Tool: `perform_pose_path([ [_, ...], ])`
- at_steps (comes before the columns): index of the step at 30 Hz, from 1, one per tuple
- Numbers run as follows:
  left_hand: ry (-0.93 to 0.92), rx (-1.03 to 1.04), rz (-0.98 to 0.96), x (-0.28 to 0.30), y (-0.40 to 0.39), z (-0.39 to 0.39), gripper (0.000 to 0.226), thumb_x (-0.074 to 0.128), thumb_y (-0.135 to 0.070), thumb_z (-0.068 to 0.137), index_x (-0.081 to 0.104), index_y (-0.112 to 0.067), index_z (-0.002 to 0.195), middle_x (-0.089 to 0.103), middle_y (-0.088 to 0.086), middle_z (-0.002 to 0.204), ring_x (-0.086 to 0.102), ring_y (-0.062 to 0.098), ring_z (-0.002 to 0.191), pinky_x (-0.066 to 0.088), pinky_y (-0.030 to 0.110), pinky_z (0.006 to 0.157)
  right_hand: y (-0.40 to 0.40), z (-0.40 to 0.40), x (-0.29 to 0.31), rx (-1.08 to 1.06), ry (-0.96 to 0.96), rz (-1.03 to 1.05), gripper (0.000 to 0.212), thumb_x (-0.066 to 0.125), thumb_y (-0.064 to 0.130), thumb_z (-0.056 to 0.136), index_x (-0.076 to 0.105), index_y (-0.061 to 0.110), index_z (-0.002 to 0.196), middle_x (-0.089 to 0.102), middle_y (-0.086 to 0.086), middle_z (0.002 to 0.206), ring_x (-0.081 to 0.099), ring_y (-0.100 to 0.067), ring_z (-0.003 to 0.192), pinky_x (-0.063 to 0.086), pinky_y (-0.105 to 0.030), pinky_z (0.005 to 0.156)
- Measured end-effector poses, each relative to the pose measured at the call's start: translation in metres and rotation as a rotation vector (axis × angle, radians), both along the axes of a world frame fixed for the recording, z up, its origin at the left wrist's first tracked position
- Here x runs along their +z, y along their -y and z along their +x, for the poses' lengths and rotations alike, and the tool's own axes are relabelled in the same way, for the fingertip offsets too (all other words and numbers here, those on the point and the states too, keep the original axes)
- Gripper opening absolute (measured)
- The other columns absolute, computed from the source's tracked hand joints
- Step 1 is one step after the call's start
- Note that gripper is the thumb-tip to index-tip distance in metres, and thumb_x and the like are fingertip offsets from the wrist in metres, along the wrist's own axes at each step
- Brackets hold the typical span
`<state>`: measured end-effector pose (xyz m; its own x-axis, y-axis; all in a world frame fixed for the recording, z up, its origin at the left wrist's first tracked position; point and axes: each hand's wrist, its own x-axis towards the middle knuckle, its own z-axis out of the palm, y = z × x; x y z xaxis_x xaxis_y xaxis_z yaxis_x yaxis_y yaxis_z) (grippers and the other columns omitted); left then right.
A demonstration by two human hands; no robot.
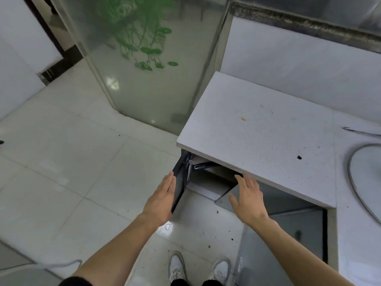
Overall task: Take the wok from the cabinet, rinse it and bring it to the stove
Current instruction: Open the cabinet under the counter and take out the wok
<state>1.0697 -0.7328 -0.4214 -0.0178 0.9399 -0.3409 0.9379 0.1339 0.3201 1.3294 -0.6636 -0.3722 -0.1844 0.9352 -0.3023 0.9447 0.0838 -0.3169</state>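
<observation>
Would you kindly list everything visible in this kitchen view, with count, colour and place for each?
Countertop: one, white speckled, upper right.
Cabinet door: one, dark, swung open under the counter's left end.
Handle: one, dark, poking out inside the open cabinet.
Round lid: one, glass with metal rim, right edge, cut off.
Glass panel: one, frosted with green print, top centre.
Floor: pale glossy tiles, left.
Shoes: two, white, bottom centre.
Left hand: open, flat against the door.
Right hand: open, reaching toward the cabinet.
</observation>
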Motion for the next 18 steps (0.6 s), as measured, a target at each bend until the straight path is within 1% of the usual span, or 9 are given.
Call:
perform_pose_path([
  [5,-0.067,0.044,-0.045,0.004,-0.008,0.009,0.092,0.056,-0.009,0.086,-0.01,-0.005,0.151,-0.023,0.004,0.159,-0.012,0.022,0.148,0.009,0.032,0.121,0.002,0.004,0.014,0.005,0.023,0.001,0.062,0.054,0.03,0.096,0.025,0.017,0.149,0.02,-0.004,0.158,0.017,-0.027,0.144,0.025,-0.044,0.115],
  [9,-0.133,0.01,-0.113,0.019,-0.015,0.01,0.089,0.059,-0.024,0.088,0.001,-0.005,0.152,-0.01,0.005,0.161,-0.001,0.024,0.148,0.017,0.037,0.119,0.005,0.013,0.032,-0.03,0.036,-0.003,0.063,0.053,0.032,0.096,0.024,0.018,0.15,0.014,-0.006,0.161,0.015,-0.028,0.146,0.024,-0.046,0.115],
  [11,-0.139,0.007,-0.127,0.031,-0.022,0.011,0.081,0.058,-0.03,0.087,0.013,-0.005,0.15,0.002,0.007,0.161,0.008,0.026,0.146,0.023,0.039,0.116,0.009,0.018,0.042,-0.049,0.039,0.004,0.062,0.053,0.032,0.096,0.025,0.018,0.149,0.013,-0.007,0.161,0.014,-0.029,0.146,0.024,-0.047,0.115],
  [13,-0.129,-0.006,-0.083,0.045,-0.031,0.016,0.073,0.058,-0.032,0.086,0.024,-0.008,0.146,0.016,0.008,0.157,0.017,0.027,0.142,0.029,0.039,0.113,0.012,0.024,0.052,-0.055,0.054,0.035,0.06,0.052,0.033,0.096,0.027,0.017,0.148,0.014,-0.008,0.161,0.014,-0.029,0.146,0.025,-0.046,0.114],
  [18,-0.071,-0.1,0.081,0.078,-0.059,0.045,0.066,0.054,-0.03,0.089,0.026,-0.013,0.146,0.018,0.009,0.157,0.02,0.027,0.141,0.03,0.038,0.112,0.019,0.042,0.066,-0.08,0.054,0.074,0.059,0.052,0.036,0.097,0.027,0.017,0.147,0.015,-0.008,0.16,0.015,-0.029,0.146,0.024,-0.043,0.116],
])
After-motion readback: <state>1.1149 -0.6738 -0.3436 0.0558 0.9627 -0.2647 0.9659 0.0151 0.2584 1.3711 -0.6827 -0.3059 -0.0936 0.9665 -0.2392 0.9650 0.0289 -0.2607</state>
